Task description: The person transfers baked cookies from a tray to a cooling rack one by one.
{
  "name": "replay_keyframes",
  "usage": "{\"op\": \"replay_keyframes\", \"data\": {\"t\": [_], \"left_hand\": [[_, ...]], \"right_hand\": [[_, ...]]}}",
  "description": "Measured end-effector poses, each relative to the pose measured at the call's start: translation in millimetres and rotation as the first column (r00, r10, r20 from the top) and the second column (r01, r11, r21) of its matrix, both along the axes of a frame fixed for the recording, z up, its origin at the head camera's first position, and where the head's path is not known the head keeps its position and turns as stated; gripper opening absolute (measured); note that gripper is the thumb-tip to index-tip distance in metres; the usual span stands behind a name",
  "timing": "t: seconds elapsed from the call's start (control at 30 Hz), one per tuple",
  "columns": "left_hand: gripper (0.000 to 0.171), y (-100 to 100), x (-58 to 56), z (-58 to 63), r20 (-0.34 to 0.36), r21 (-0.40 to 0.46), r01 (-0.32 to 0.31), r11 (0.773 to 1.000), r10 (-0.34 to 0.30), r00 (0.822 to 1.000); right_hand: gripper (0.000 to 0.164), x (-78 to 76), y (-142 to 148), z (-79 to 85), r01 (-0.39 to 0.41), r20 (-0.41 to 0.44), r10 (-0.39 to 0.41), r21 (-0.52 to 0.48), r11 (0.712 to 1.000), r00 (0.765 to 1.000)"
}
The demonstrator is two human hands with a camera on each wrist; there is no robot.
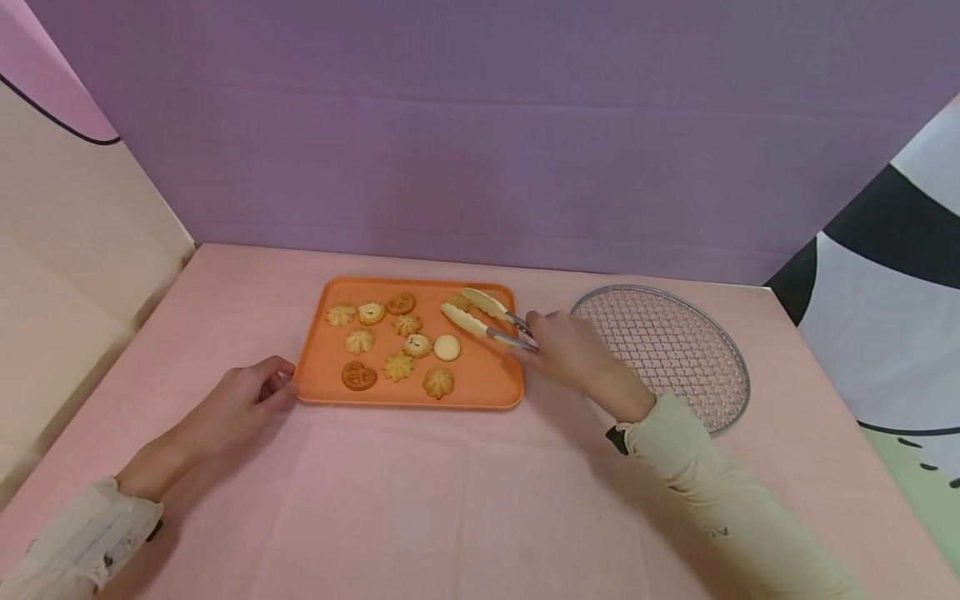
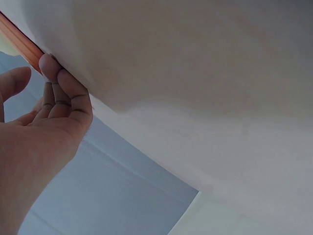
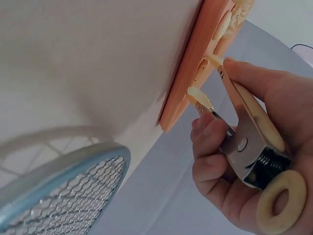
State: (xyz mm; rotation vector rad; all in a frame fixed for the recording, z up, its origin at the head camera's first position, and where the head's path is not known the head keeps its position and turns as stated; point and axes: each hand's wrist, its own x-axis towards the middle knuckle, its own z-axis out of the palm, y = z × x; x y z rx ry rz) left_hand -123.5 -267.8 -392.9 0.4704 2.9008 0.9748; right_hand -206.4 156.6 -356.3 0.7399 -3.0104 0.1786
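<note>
- Orange tray (image 1: 330,360): one; eleven cookies (image 1: 438,382) counted on it.
- Split by look: five ridged flower shapes, two brown pretzel shapes, two pale decorated ones, one plain round, one partly covered by tongs.
- Tongs (image 1: 487,332): one pair, held in the right hand (image 1: 566,348); pale tips spread apart over the tray.
- The partly covered cookie is framed by the tips; contact can't be told.
- Right hand: wrapped around the tongs, placed at the tray's 3 o'clock side. From it, that cookie is seen toward 10 o'clock, the tray toward 9.
- Left hand (image 1: 238,403): fingers loosely bent, thumb held apart, tray edge touched at its 8 o'clock corner. From it, the tray is found between 2 and 3 o'clock.
- Round wire rack (image 1: 678,350): one, set at 3 o'clock from the tray, well apart from the left hand.
</note>
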Motion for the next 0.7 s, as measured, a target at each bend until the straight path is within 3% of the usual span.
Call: {"op": "replay_keyframes", "data": {"t": [0.37, 0.7], "left_hand": [[0.022, 2.1, -0.5, 1.1, 0.007, -0.009, 0.0, 1.0, 0.0, 1.0], [0.023, 2.1, -0.2, 0.9, 0.02, -0.005, -0.014, 1.0, 0.014, 1.0]], "right_hand": [[0.044, 4.3, 6.4, -3.2, -0.044, -0.108, 0.041, -0.028, 0.999, 0.993], [0.045, 12.7, 13.5, 4.7, -0.048, -0.179, 0.039, -0.05, 0.998, 0.983]]}}
